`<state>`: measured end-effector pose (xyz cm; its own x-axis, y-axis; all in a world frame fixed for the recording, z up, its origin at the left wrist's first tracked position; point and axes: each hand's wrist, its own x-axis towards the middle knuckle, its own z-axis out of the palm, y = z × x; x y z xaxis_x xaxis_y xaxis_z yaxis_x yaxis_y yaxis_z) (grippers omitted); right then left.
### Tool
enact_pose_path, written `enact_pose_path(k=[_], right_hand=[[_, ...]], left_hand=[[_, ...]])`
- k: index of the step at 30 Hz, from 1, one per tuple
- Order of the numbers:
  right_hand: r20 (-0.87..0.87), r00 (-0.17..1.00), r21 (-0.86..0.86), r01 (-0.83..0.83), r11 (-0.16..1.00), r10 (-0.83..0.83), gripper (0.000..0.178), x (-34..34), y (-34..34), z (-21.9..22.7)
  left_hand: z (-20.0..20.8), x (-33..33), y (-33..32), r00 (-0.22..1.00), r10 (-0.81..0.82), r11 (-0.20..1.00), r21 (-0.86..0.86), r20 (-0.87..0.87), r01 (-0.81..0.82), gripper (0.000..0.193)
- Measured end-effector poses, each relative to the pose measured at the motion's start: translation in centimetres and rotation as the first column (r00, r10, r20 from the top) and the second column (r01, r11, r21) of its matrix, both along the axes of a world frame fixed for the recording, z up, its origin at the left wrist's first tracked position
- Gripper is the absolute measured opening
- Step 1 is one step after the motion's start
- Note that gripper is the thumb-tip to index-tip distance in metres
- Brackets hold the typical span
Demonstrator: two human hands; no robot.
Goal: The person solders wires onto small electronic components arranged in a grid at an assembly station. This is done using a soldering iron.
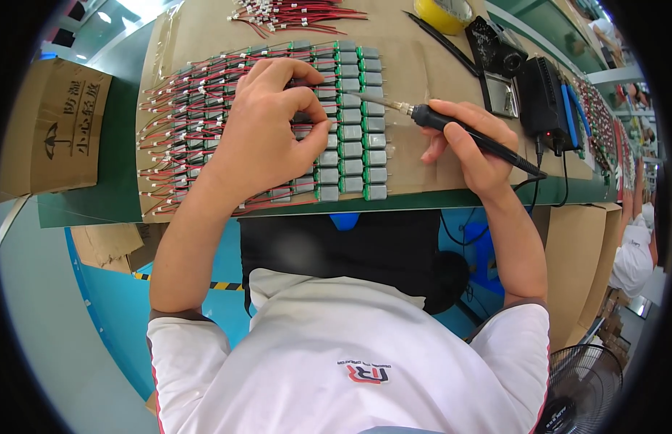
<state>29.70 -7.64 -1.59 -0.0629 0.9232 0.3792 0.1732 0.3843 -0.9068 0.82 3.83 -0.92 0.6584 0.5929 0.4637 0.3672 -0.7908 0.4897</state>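
Fingers (460, 110) of our right hand (484, 142) are gripping a soldering iron (427, 116), its tip over wired motors (351, 132), which are lying in rows beside the near edge of the surface (412, 69). We are holding our left hand (266, 136) bent above them; whether it is pinching something, we cannot see.

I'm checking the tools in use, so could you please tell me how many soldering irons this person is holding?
1: the soldering iron is in the right hand, pointing left toward the grey parts. The left hand shows none, and none seems hidden.
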Motion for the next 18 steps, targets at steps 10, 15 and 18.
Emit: enact_pose_path(k=[10, 15, 18], right_hand=[[0.175, 0.979, 0.1, 0.088, 0.991, -0.104, 0.025, -1.8, 7.4, 3.5], [0.495, 0.846, 0.388, -0.011, 0.921, -0.198, 0.015, -2.0, 14.2, 2.5], [0.544, 0.835, 0.324, -0.112, 0.939, -0.088, 0.027, -2.2, 16.4, 1.8]], left_hand=[[0.1, -0.1, 0.0, 1.0, -0.015, 1.0, -0.01, -0.018, 0.015, 0.011], [0.1, -0.2, -0.1, 1.0, -0.002, 1.0, 0.002, -0.014, 0.002, 0.013], [0.2, -0.1, -0.2, 1.0, 0.001, 1.0, -0.017, -0.004, -0.001, 0.013]])
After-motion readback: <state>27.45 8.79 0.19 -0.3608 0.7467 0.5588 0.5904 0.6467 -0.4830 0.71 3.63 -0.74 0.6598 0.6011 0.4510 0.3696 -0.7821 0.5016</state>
